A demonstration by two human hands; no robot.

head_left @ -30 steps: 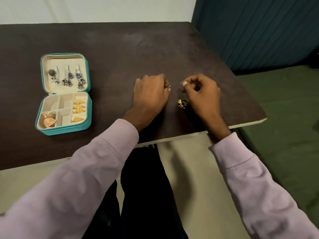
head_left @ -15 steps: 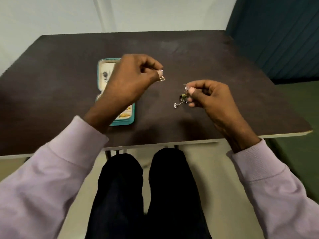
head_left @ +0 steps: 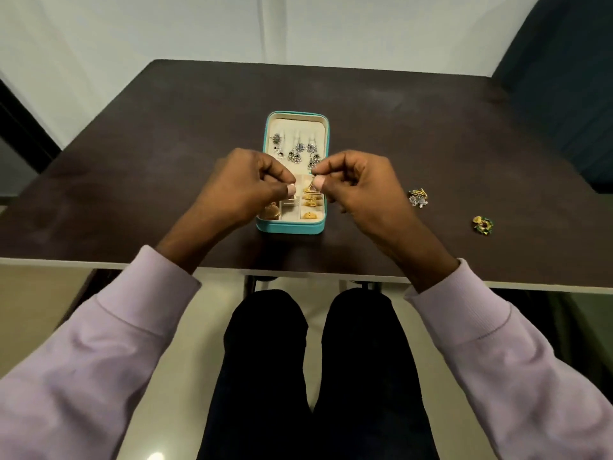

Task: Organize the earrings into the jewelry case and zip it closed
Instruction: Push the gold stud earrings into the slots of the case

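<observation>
The teal jewelry case [head_left: 294,227] lies open near the table's [head_left: 132,161] front edge. Over it, left hand [head_left: 242,185] and right hand [head_left: 356,185] pinch thumb to forefinger; what they hold is too small to tell. Two loose earrings [head_left: 418,197] lie toward the right edge: light, snag-prone, probably best pinched by the body.

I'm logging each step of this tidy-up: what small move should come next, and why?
Probably lower whatever the left hand and right hand pinch into the open case: both hover above its tray. What they pinch is too small to tell. Two earrings wait on the table.
</observation>
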